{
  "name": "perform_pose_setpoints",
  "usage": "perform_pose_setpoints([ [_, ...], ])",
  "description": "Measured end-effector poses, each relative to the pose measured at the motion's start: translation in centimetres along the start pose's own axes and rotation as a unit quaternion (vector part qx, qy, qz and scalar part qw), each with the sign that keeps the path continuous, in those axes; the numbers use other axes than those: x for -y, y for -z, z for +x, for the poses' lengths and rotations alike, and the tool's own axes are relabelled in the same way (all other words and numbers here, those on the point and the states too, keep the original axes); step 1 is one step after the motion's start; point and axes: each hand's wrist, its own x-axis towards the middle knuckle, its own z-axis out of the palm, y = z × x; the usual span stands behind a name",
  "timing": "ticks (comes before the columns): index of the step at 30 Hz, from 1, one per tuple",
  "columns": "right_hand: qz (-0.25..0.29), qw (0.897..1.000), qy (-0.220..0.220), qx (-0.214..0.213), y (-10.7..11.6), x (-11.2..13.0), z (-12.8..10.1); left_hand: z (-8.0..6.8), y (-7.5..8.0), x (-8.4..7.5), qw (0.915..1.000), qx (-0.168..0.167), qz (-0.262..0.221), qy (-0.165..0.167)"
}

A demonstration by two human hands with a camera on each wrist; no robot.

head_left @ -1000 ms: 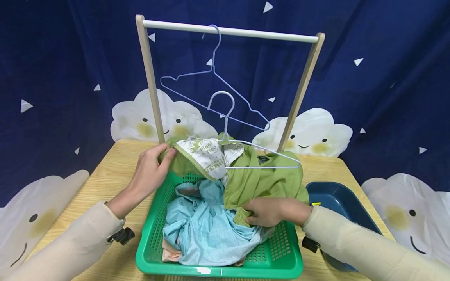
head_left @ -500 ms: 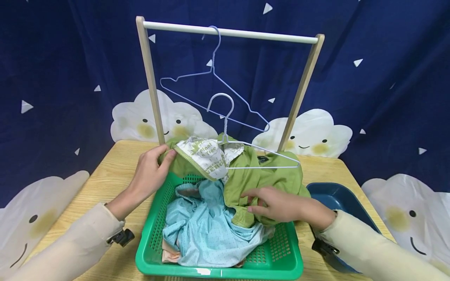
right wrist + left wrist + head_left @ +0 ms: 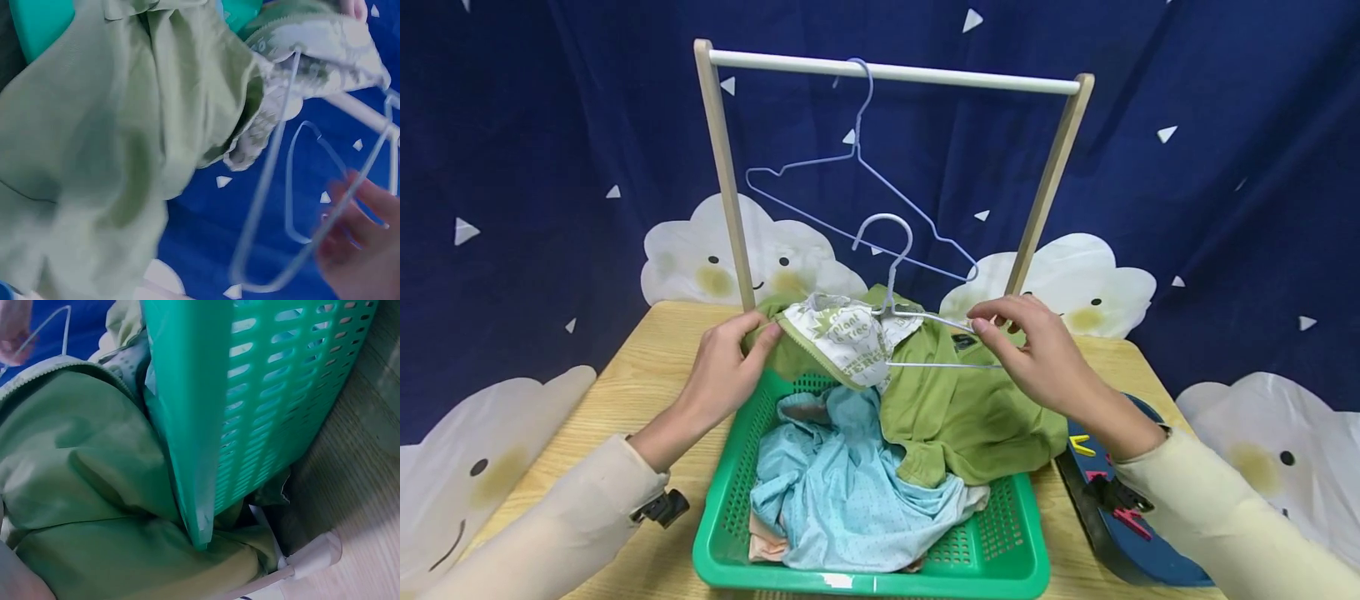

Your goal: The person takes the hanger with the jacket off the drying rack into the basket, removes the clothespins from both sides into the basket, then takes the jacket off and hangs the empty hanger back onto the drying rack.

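Left hand (image 3: 726,367) grips the collar edge of the green jacket (image 3: 970,408), draped over the far rim of the green basket (image 3: 1007,533). Right hand (image 3: 1037,354) pinches the right arm of the white wire hanger (image 3: 898,283); hook upright, long axis running left to right, left arm inside the jacket

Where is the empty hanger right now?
In the head view, the empty hanger hangs from the white rail, toward its left half, above the green jacket.
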Motion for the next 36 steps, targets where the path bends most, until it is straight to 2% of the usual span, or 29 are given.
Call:
perform_pose_setpoints([
  [2,0.017,0.995,-0.03,0.092,0.0,-0.9,0.1,-0.1,0.0,0.0,0.9998,-0.009,0.003,-0.016],
  [3,0.033,0.988,-0.046,0.142,0.0,-1.4,0.0,-0.1,-0.1,0.0,0.9996,-0.012,0.005,-0.027],
  [5,0.067,0.968,-0.077,0.23,-0.1,-2.2,-0.3,-0.2,-0.2,-0.1,0.9987,-0.019,0.011,-0.046],
  [7,0.103,0.946,-0.103,0.289,-0.2,-2.7,-0.5,-0.3,-0.2,-0.2,0.9979,-0.023,0.012,-0.059],
  [9,0.125,0.933,-0.12,0.315,-0.1,-2.9,-0.7,-0.2,-0.3,-0.3,0.998,-0.023,0.008,-0.059],
  [12,0.142,0.927,-0.13,0.321,0.0,-2.8,-0.5,-0.1,-0.2,-0.6,0.9992,-0.016,0.002,-0.036],
  [15,0.134,0.933,-0.13,0.307,0.1,-2.4,-0.3,-0.1,-0.2,-1.4,0.9997,0.006,0.02,0.009],
  [18,0.123,0.94,-0.132,0.289,0.1,-2.0,-0.4,0.0,-0.5,-2.4,0.996,0.031,0.061,0.058],
  [20,0.116,0.943,-0.133,0.281,0.0,-1.8,-0.5,0.1,-0.9,-2.8,0.9935,0.035,0.079,0.074],
  [22,0.115,0.945,-0.131,0.277,0.0,-1.6,-0.6,0.2,-1.1,-3.0,0.9934,0.03,0.081,0.076],
  [28,0.116,0.945,-0.146,0.27,0.7,-1.5,-0.7,-0.1,-1.1,-2.4,0.9982,0.017,0.035,0.045],
  [32,0.118,0.947,-0.149,0.258,1.5,-1.9,-1.0,-0.1,-0.7,-1.9,0.9985,0.026,0.025,0.042],
  [36,0.124,0.952,-0.144,0.24,2.4,-2.7,-1.6,-0.3,0.0,-1.7,0.9972,0.051,0.029,0.047],
])
